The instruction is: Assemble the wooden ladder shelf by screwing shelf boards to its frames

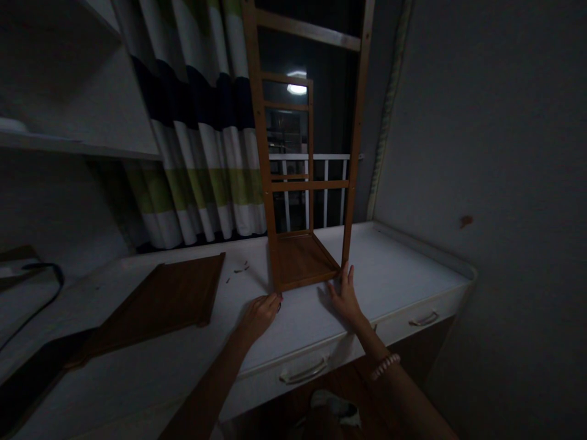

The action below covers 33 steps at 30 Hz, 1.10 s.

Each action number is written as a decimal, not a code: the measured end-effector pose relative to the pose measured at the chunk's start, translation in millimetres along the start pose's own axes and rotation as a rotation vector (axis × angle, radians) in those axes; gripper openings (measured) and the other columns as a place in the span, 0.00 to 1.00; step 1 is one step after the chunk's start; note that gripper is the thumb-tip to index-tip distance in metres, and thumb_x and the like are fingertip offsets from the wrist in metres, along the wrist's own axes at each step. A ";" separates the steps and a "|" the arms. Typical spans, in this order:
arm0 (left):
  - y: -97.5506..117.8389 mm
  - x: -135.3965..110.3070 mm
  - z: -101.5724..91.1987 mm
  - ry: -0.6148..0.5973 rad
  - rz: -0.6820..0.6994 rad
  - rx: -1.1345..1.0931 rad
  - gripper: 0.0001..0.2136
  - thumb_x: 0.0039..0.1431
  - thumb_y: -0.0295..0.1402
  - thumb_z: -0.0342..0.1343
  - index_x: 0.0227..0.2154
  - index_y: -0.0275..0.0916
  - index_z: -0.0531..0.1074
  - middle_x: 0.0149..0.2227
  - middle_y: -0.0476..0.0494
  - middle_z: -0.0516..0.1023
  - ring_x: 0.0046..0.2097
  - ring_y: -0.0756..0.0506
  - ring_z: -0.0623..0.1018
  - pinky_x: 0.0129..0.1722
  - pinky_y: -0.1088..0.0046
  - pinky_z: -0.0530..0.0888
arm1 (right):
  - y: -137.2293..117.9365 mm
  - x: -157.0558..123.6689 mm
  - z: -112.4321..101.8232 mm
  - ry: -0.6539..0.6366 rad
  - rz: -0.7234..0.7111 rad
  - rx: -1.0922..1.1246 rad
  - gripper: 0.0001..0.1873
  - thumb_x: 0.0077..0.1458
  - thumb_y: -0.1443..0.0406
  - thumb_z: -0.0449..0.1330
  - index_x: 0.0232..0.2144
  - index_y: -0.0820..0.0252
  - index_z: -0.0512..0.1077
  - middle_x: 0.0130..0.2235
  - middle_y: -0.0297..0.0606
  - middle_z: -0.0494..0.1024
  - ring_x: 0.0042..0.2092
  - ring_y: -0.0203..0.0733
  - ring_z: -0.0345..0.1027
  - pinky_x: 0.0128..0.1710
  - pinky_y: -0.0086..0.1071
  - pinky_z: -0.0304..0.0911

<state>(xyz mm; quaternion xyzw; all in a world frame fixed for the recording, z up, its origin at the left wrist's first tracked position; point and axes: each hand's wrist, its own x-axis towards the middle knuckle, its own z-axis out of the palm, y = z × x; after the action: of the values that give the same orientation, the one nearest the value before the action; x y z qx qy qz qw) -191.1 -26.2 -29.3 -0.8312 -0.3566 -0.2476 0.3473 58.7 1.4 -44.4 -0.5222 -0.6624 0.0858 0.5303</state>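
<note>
A tall brown wooden rack (pixel 353 153) stands upright on the white desk, with a flat shelf panel (pixel 302 256) at its bottom. My left hand (pixel 260 315) is at the foot of the rack's front left post, its fingers pinched together. Something small and dark shows by the fingertips; I cannot make out what it is. My right hand (pixel 346 299) holds the front right corner of the rack, thumb by the bottom rail and fingers against the post.
On the desk's left lies a loose brown wooden panel (pixel 160 299). Several small dark pieces (pixel 241 269) are scattered between it and the rack. Behind are a striped curtain (pixel 202 134) and a dark window with white bars (pixel 326 189). A wall (pixel 504 153) borders the right.
</note>
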 end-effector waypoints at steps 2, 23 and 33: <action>-0.2 -0.5 0.4 0.005 0.000 0.004 0.10 0.59 0.24 0.41 0.28 0.35 0.67 0.26 0.46 0.72 0.27 0.51 0.72 0.28 0.74 0.70 | -0.2 0.3 -0.8 0.009 -0.015 -0.012 0.41 0.54 0.61 0.48 0.60 0.68 0.27 0.62 0.53 0.26 0.63 0.49 0.24 0.57 0.48 0.43; -0.8 -0.5 1.5 0.004 -0.003 -0.032 0.09 0.58 0.24 0.41 0.29 0.35 0.66 0.26 0.46 0.72 0.28 0.50 0.73 0.29 0.73 0.70 | 7.6 5.7 -0.8 0.053 -0.076 -0.073 0.35 0.54 0.68 0.44 0.61 0.62 0.33 0.63 0.47 0.39 0.63 0.47 0.33 0.56 0.51 0.45; -1.1 -0.8 1.0 0.021 0.004 -0.002 0.11 0.59 0.24 0.40 0.29 0.35 0.67 0.27 0.46 0.73 0.28 0.50 0.72 0.28 0.74 0.70 | 14.8 12.0 3.1 0.156 -0.045 0.158 0.36 0.54 0.64 0.46 0.60 0.61 0.31 0.63 0.44 0.37 0.63 0.45 0.31 0.59 0.48 0.39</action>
<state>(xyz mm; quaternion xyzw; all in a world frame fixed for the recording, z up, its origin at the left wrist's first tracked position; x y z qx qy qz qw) -192.3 -25.2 -30.0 -0.8298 -0.3509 -0.2558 0.3505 66.5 18.7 -48.3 -0.4689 -0.6216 0.0851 0.6217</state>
